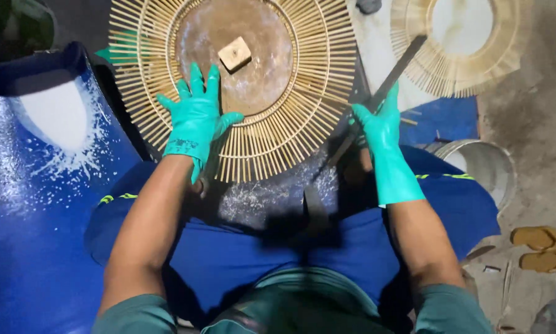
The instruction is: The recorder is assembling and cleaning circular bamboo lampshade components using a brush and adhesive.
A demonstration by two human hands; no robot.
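Bamboo ring point(272, 133): spokes all round, looks nearly complete; under my left hand point(194, 117), fingers spread flat.
Right hand point(380, 120): closed around dark flat blade point(389, 77).
Left: trimming, I judge.

Sunburst bamboo frame point(241, 93): top arc at twelve o'clock cut off by the picture's edge. Second bamboo frame point(460, 46), one o'clock: upper part likewise cut off. Long dark blade point(386, 86): lower length hidden behind the right hand point(380, 124); blue drum point(37, 204) cropped at nine o'clock.
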